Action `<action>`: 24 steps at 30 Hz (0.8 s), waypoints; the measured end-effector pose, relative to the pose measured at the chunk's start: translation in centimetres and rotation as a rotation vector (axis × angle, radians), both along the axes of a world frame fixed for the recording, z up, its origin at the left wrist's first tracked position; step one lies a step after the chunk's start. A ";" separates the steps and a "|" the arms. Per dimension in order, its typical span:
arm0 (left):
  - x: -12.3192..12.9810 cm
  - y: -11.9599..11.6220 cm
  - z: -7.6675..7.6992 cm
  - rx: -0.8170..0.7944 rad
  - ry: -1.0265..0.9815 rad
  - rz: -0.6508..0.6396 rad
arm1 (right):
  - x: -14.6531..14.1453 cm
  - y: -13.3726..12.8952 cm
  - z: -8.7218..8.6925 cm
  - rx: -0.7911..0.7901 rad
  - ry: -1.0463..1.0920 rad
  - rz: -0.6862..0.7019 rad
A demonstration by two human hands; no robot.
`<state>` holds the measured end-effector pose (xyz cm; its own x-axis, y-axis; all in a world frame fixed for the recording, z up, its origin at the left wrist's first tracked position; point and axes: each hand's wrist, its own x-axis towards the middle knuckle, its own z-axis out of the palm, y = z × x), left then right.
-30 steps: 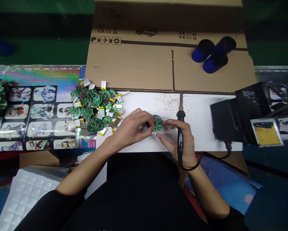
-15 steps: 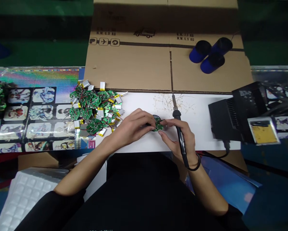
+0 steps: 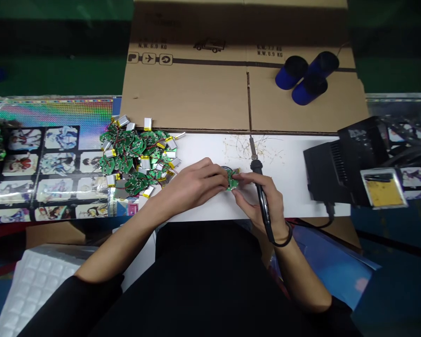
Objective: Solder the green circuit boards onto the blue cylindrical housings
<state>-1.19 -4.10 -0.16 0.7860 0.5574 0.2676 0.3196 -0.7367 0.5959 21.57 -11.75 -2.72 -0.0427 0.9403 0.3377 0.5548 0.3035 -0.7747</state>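
Observation:
A small green circuit board [image 3: 232,181] lies between my two hands over the white work surface [image 3: 203,210]. My left hand [image 3: 203,184] is closed on its left edge, and the fingers cover part of it. The soldering iron [image 3: 261,196] rests across my right hand [image 3: 266,201], its tip pointing away from me. My right thumb and index finger also touch the right edge of the board. Part of a dark round thing [image 3: 226,168] shows behind the board; its kind I cannot make out.
On the left is a pile of circuit boards [image 3: 136,145] with silver batteries wired to them. Wire clippings [image 3: 248,147] lie near the iron's tip. A black soldering station [image 3: 324,171] and a yellow sponge tray [image 3: 384,189] stand right. Three blue cylinders [image 3: 308,89] sit on cardboard [image 3: 196,98].
The board has shifted slightly in my fingers, and a little yellow now shows at its right edge. Both hands stay in nearly the same place; the whole view has moved slightly.

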 end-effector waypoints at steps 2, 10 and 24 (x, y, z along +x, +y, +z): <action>0.0 0.0 0.0 0.008 0.014 0.000 | -0.1 0.0 0.1 -0.003 -0.002 -0.003; 0.1 0.2 0.1 0.026 0.051 -0.009 | 0.0 -1.0 1.4 -0.021 0.104 -0.099; 0.2 0.2 0.0 -0.014 0.020 -0.011 | 2.5 -4.9 2.4 0.104 0.170 -0.257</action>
<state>-0.98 -3.87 -0.14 0.7972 0.5522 0.2438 0.3237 -0.7320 0.5995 24.11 -16.70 -0.36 0.2569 0.8731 0.4144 0.4892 0.2523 -0.8349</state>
